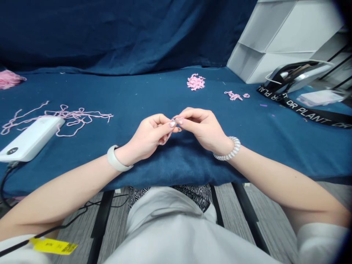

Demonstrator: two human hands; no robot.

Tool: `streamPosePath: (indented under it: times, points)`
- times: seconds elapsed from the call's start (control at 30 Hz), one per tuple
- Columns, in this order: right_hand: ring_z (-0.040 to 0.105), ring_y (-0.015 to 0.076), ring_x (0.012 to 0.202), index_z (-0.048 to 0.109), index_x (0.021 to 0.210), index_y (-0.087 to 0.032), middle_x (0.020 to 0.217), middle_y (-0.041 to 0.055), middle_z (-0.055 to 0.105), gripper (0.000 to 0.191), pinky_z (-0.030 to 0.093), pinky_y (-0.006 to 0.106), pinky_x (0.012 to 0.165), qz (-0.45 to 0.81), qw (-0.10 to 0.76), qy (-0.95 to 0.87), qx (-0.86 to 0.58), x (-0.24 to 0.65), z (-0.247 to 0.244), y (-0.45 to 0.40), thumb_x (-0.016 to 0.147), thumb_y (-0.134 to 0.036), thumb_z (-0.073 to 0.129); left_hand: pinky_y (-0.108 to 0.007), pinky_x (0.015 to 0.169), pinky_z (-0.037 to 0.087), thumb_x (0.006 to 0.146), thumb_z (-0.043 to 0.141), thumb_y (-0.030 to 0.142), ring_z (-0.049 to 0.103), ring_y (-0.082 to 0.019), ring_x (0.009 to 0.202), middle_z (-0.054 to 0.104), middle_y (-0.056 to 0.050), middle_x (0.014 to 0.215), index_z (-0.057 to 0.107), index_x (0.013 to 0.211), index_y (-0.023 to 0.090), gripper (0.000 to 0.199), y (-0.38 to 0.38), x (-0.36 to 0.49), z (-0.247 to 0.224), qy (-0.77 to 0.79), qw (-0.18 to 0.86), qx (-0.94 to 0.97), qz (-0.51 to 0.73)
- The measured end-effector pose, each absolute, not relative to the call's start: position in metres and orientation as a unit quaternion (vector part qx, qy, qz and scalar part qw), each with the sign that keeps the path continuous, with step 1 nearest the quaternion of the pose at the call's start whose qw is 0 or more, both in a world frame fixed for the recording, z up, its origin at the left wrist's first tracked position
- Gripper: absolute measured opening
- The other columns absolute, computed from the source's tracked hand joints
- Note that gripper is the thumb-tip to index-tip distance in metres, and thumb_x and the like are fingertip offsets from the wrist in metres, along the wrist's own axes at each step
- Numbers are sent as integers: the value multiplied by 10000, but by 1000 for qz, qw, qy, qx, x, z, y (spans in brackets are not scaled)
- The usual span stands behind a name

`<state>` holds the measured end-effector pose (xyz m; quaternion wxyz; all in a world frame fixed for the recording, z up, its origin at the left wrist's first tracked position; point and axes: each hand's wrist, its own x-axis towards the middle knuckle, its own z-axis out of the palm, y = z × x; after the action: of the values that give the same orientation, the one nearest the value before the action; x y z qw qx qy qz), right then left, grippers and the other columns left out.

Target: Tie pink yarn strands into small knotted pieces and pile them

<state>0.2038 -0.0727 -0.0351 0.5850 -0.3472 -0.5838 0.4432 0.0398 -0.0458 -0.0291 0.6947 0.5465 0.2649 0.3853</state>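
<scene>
My left hand (148,135) and my right hand (200,126) meet in the middle of the view, above a blue cloth-covered table (137,99). Their fingertips pinch a tiny item (174,120), mostly hidden by the fingers; its material is too small to tell. Long, loose pink yarn strands (74,117) lie to the left of my left hand. Beyond my hands sits a heap of short pink yarn pieces (195,82), with a smaller pink cluster (233,95) to its right.
A white power bank (29,139) with a black cable (6,183) lies at the left, partly on the strands. A pink yarn bundle (8,79) sits far left. At the right are a black printed strap (310,115), a silver pouch (294,77) and white boxes (283,40).
</scene>
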Motion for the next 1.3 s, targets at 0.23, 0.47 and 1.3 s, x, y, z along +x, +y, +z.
streamPosePath:
  times: [0.23, 0.47, 1.3]
  points:
    - [637, 109, 678, 711, 749, -186, 752, 5, 652, 101, 545, 280, 706, 370, 609, -612, -342, 202, -33, -77, 759, -281, 743, -140, 376, 244, 741, 756, 362, 375, -22, 427, 523, 23, 536, 618, 698, 115, 286, -45, 39, -30, 243, 713, 543, 371]
    - [618, 127, 718, 718, 753, -203, 753, 19, 652, 99, 537, 294, 704, 320, 621, -614, -366, 194, -34, -83, 762, -297, 744, -128, 365, 272, 710, 783, 357, 387, -18, 424, 570, 30, 598, 574, 706, 138, 302, -47, 40, -30, 231, 736, 514, 375]
    - [597, 80, 666, 738, 740, -205, 733, -9, 617, 15, 512, 231, 640, 386, 656, -567, -316, 183, -35, -92, 739, -201, 753, -100, 318, 268, 702, 795, 327, 427, -19, 345, 617, 30, 544, 536, 711, 141, 318, -49, 39, -29, 180, 773, 489, 362]
